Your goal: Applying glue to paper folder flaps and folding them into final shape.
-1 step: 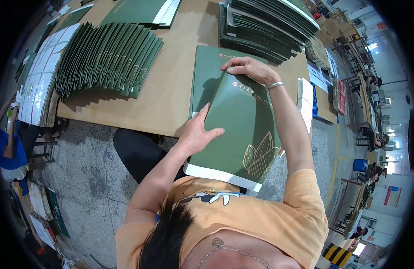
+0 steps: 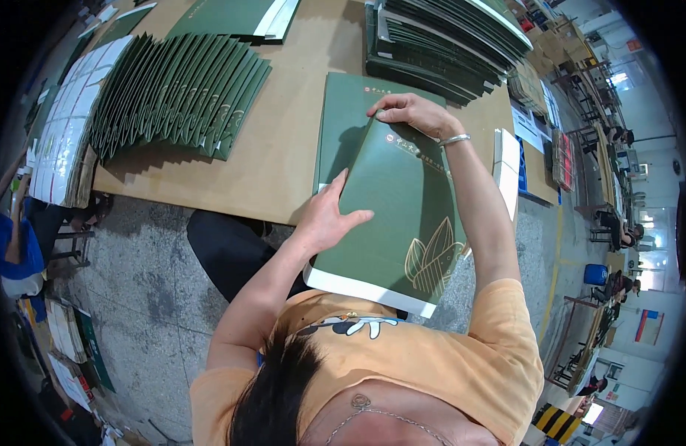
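Note:
A flat green paper bag (image 2: 387,215) with gold leaf outlines and a white strip along its near end slants over the table's front edge toward my body. My left hand (image 2: 329,215) rests at its left edge, fingers stretched along the edge and thumb spread over the face. At the far end, my right hand (image 2: 416,115) is closed on the bag's upper left corner, its fingertips pinched together. Under it lies another green bag (image 2: 335,104), partly covered. The right forearm hides part of the top bag's right side.
Fanned green folded bags (image 2: 187,97) stand at left on the brown table (image 2: 276,141), beside a strapped white stack (image 2: 79,126). More green bags (image 2: 439,56) are piled at far right. A white bundle (image 2: 505,163) lies near the right edge. Other people sit at distant benches.

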The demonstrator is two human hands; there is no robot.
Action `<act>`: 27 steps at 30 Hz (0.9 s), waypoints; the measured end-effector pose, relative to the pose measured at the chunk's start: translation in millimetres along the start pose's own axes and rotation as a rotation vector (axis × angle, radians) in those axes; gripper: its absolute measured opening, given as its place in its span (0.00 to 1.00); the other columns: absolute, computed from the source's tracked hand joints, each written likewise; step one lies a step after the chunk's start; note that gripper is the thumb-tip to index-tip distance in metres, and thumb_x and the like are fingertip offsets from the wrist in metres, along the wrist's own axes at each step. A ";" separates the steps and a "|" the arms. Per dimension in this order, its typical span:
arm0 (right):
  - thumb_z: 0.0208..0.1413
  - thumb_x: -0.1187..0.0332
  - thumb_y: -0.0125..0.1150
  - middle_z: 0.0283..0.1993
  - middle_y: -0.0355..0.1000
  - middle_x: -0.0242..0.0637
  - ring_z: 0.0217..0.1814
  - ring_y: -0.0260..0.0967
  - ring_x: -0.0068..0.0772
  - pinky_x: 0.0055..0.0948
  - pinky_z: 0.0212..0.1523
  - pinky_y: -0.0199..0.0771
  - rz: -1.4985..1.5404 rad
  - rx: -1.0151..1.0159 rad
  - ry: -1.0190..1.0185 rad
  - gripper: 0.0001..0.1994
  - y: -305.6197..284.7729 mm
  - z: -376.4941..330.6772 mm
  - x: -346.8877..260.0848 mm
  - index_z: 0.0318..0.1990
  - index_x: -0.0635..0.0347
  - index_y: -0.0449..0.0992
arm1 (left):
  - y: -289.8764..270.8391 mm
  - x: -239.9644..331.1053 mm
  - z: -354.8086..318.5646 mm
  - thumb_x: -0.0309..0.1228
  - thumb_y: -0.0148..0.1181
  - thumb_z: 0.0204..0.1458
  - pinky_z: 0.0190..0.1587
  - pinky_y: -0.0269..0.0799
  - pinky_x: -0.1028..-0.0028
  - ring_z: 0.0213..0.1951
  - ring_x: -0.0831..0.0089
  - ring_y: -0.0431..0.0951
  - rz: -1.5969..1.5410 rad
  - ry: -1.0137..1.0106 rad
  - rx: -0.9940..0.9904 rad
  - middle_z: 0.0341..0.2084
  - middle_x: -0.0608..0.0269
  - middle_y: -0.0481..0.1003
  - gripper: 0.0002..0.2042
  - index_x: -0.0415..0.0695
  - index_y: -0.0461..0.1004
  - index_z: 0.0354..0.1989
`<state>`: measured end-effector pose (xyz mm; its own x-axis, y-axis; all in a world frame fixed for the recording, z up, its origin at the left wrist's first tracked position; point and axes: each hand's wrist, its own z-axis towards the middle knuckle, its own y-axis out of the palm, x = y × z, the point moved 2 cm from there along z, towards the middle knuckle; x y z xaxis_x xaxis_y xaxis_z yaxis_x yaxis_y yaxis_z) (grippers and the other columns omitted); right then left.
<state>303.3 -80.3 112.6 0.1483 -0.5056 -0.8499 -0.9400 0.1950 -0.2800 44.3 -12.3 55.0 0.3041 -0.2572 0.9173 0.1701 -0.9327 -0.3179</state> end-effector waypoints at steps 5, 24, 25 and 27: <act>0.57 0.63 0.63 0.38 0.75 0.26 0.39 0.67 0.16 0.20 0.43 0.69 -0.117 0.040 -0.011 0.13 8.0 16.5 27.8 0.46 0.59 0.80 | 5.4 -13.6 33.7 0.50 0.61 0.52 0.60 0.62 0.62 0.57 0.52 0.68 0.262 0.030 0.253 0.53 0.44 0.68 0.36 0.35 0.63 0.62; 0.57 0.61 0.63 0.38 0.78 0.27 0.40 0.71 0.20 0.22 0.46 0.70 -0.086 -0.073 0.155 0.12 -6.7 34.3 87.3 0.41 0.59 0.82 | 31.5 -25.7 84.4 0.46 0.58 0.55 0.51 0.69 0.61 0.48 0.55 0.73 0.274 -0.088 0.043 0.44 0.49 0.70 0.27 0.39 0.70 0.57; 0.59 0.61 0.62 0.36 0.79 0.28 0.39 0.71 0.20 0.21 0.45 0.71 -0.135 -0.015 0.175 0.11 1.1 33.9 93.8 0.39 0.59 0.83 | 36.2 -23.6 86.7 0.48 0.58 0.54 0.52 0.69 0.61 0.50 0.55 0.72 0.303 -0.092 0.020 0.45 0.49 0.70 0.30 0.38 0.68 0.59; 0.59 0.61 0.61 0.36 0.79 0.28 0.40 0.71 0.20 0.21 0.45 0.71 -0.098 0.029 0.151 0.11 3.4 31.6 100.0 0.38 0.60 0.83 | 48.7 -18.2 85.1 0.52 0.60 0.52 0.52 0.69 0.61 0.51 0.54 0.71 0.381 -0.077 0.062 0.47 0.48 0.69 0.35 0.37 0.65 0.61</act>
<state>324.6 -103.6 12.5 0.1884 -0.6435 -0.7419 -0.9138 0.1620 -0.3725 126.7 -31.6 2.4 0.4259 -0.5602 0.7105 0.0872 -0.7562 -0.6485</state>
